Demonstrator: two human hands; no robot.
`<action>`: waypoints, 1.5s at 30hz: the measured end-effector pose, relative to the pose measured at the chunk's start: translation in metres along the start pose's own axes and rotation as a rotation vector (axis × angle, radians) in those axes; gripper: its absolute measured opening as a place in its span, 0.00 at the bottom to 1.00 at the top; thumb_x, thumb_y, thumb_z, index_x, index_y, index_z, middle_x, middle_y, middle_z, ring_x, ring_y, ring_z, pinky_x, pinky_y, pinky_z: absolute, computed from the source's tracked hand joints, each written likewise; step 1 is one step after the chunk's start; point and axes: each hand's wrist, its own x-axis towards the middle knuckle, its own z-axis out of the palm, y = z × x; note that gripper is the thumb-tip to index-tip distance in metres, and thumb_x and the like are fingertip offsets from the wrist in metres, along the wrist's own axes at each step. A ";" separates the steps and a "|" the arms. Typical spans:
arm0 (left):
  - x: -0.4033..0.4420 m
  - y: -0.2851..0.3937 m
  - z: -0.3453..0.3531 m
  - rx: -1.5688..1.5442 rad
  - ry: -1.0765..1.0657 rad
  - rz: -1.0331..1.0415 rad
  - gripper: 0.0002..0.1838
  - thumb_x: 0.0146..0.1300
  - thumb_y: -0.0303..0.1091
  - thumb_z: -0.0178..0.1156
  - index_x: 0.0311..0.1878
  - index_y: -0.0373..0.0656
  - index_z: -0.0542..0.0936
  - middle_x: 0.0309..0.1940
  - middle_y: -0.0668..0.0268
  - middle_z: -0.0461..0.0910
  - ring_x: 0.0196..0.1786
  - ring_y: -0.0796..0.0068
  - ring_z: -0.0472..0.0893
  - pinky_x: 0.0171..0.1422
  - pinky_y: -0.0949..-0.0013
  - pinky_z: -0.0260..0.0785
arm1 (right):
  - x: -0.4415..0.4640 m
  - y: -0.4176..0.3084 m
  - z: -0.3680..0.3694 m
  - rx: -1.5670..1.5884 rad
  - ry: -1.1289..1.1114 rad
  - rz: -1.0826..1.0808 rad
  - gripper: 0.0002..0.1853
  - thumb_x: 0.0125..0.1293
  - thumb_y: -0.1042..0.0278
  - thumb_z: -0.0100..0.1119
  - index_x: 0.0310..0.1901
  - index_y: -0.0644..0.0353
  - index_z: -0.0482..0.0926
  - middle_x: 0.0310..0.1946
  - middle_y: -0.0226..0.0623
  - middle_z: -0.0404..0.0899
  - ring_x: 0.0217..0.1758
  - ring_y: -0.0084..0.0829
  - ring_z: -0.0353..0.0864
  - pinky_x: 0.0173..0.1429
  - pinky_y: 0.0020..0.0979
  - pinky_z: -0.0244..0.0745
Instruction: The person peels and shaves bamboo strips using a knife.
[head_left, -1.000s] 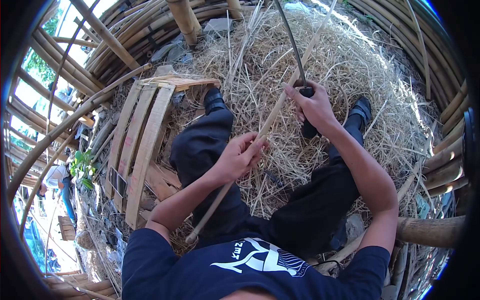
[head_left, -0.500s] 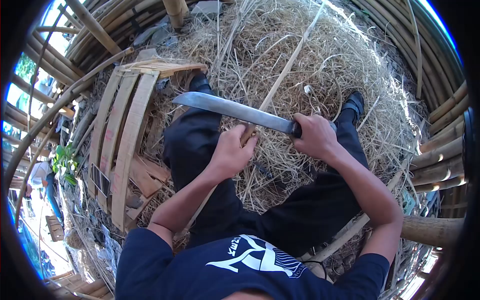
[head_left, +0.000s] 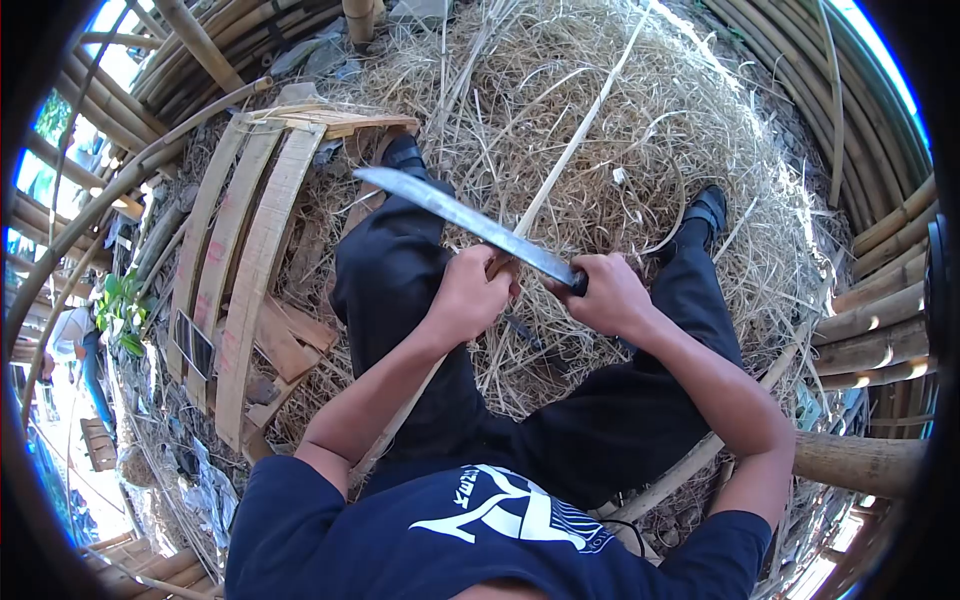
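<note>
Head view: the right hand (head_left: pixel 606 293) is wrapped round the handle of a long, smooth grey metal machete (head_left: pixel 455 213), its tip pointing forward-left. Just below the crossing blade, the left hand (head_left: pixel 472 297) grips a thin, pale wooden strip (head_left: pixel 577 145), whose long axis runs far-right to near-left above tangled, dry tan straw (head_left: pixel 720 125). Farther left sits a slatted, pale-wood crate (head_left: pixel 262 245).

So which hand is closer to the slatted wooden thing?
Left. The left hand, holding the pale strip, is right of the slatted wooden thing, with a leg between them; the right hand, holding the knife, is farther right.
</note>
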 end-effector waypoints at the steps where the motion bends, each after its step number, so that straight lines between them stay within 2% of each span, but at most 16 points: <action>1: -0.001 0.002 0.000 -0.001 0.000 0.005 0.06 0.66 0.23 0.54 0.40 0.31 0.78 0.24 0.65 0.79 0.29 0.79 0.78 0.36 0.72 0.69 | 0.000 0.002 0.005 0.021 0.017 -0.020 0.18 0.57 0.55 0.66 0.31 0.67 0.83 0.19 0.53 0.76 0.26 0.53 0.79 0.35 0.43 0.73; 4: -0.004 0.007 0.001 0.064 0.014 -0.048 0.06 0.65 0.24 0.56 0.37 0.31 0.80 0.24 0.64 0.80 0.28 0.80 0.77 0.36 0.70 0.69 | 0.000 0.001 0.002 0.001 0.013 -0.015 0.14 0.55 0.61 0.65 0.31 0.66 0.83 0.21 0.53 0.78 0.28 0.53 0.80 0.38 0.44 0.75; 6: -0.005 0.010 0.003 0.116 0.086 0.050 0.06 0.65 0.26 0.57 0.37 0.31 0.80 0.24 0.65 0.80 0.27 0.81 0.74 0.34 0.70 0.68 | 0.003 0.003 0.000 -0.025 -0.021 0.048 0.13 0.48 0.65 0.60 0.31 0.65 0.84 0.28 0.56 0.81 0.36 0.52 0.82 0.47 0.45 0.78; 10: -0.007 0.020 0.003 0.139 0.082 0.082 0.07 0.66 0.27 0.58 0.37 0.31 0.80 0.23 0.66 0.78 0.26 0.82 0.72 0.33 0.70 0.67 | 0.011 0.014 -0.004 -0.088 0.035 0.015 0.13 0.46 0.65 0.61 0.31 0.64 0.84 0.28 0.56 0.81 0.36 0.52 0.83 0.48 0.44 0.78; 15: -0.002 0.006 0.005 0.085 0.079 0.075 0.08 0.66 0.29 0.59 0.37 0.32 0.81 0.19 0.69 0.73 0.24 0.84 0.68 0.29 0.72 0.62 | 0.024 0.023 -0.009 -0.187 0.072 -0.048 0.10 0.44 0.63 0.63 0.25 0.62 0.83 0.24 0.53 0.81 0.32 0.52 0.83 0.47 0.45 0.79; 20: -0.006 0.012 -0.002 0.175 0.109 0.138 0.09 0.67 0.29 0.59 0.35 0.33 0.81 0.17 0.71 0.70 0.22 0.85 0.66 0.28 0.71 0.60 | 0.032 0.022 -0.025 -0.269 0.100 -0.060 0.11 0.44 0.62 0.63 0.23 0.63 0.81 0.23 0.52 0.81 0.32 0.51 0.84 0.46 0.44 0.80; 23: -0.005 0.017 -0.010 0.187 0.058 0.093 0.08 0.67 0.29 0.59 0.41 0.33 0.81 0.19 0.73 0.71 0.23 0.86 0.67 0.28 0.74 0.60 | 0.043 0.038 -0.030 -0.307 0.107 0.004 0.11 0.44 0.62 0.63 0.25 0.62 0.83 0.26 0.49 0.83 0.34 0.48 0.85 0.47 0.42 0.80; 24: -0.008 0.011 -0.013 0.093 0.055 0.097 0.08 0.68 0.29 0.58 0.44 0.34 0.80 0.21 0.73 0.72 0.24 0.87 0.67 0.28 0.76 0.61 | 0.045 0.045 -0.032 -0.285 0.123 0.036 0.11 0.44 0.62 0.63 0.27 0.61 0.83 0.27 0.48 0.83 0.35 0.47 0.85 0.47 0.42 0.81; 25: -0.011 0.004 -0.017 0.004 0.051 0.101 0.10 0.68 0.28 0.58 0.48 0.34 0.80 0.22 0.74 0.73 0.25 0.88 0.68 0.29 0.78 0.61 | 0.046 0.046 -0.049 -0.258 0.080 0.219 0.12 0.44 0.62 0.64 0.28 0.61 0.84 0.31 0.49 0.84 0.38 0.45 0.86 0.48 0.41 0.81; 26: -0.011 0.000 -0.019 0.017 0.048 0.113 0.10 0.68 0.28 0.58 0.48 0.34 0.80 0.22 0.74 0.73 0.25 0.88 0.68 0.29 0.78 0.61 | 0.044 0.057 -0.052 -0.365 0.181 0.112 0.12 0.44 0.62 0.64 0.28 0.61 0.84 0.32 0.49 0.84 0.39 0.46 0.85 0.48 0.41 0.81; 28: -0.014 0.000 -0.018 0.087 -0.023 0.110 0.12 0.69 0.27 0.56 0.53 0.34 0.78 0.26 0.74 0.73 0.26 0.89 0.69 0.30 0.81 0.62 | 0.043 0.060 -0.055 -0.394 0.191 0.079 0.12 0.43 0.63 0.63 0.28 0.62 0.83 0.31 0.49 0.84 0.38 0.47 0.85 0.48 0.41 0.81; 31: -0.014 0.003 -0.018 0.018 -0.050 0.086 0.11 0.69 0.26 0.55 0.52 0.34 0.78 0.25 0.75 0.73 0.27 0.89 0.69 0.31 0.81 0.62 | 0.047 0.066 -0.053 -0.451 0.227 0.038 0.12 0.42 0.64 0.63 0.27 0.62 0.83 0.29 0.51 0.83 0.37 0.48 0.85 0.48 0.42 0.80; 42: -0.048 0.004 -0.030 0.016 -0.087 0.040 0.10 0.70 0.27 0.54 0.51 0.35 0.78 0.24 0.75 0.71 0.27 0.89 0.68 0.30 0.80 0.61 | 0.054 0.068 -0.045 -0.487 0.182 -0.072 0.12 0.41 0.62 0.64 0.28 0.60 0.84 0.29 0.48 0.84 0.36 0.47 0.85 0.49 0.40 0.81; 45: -0.053 -0.002 -0.038 0.085 -0.077 0.088 0.11 0.70 0.27 0.55 0.52 0.35 0.77 0.23 0.76 0.71 0.25 0.90 0.67 0.28 0.81 0.59 | 0.053 0.067 -0.047 -0.497 0.140 -0.012 0.13 0.44 0.61 0.64 0.29 0.60 0.85 0.32 0.49 0.84 0.38 0.46 0.86 0.49 0.40 0.81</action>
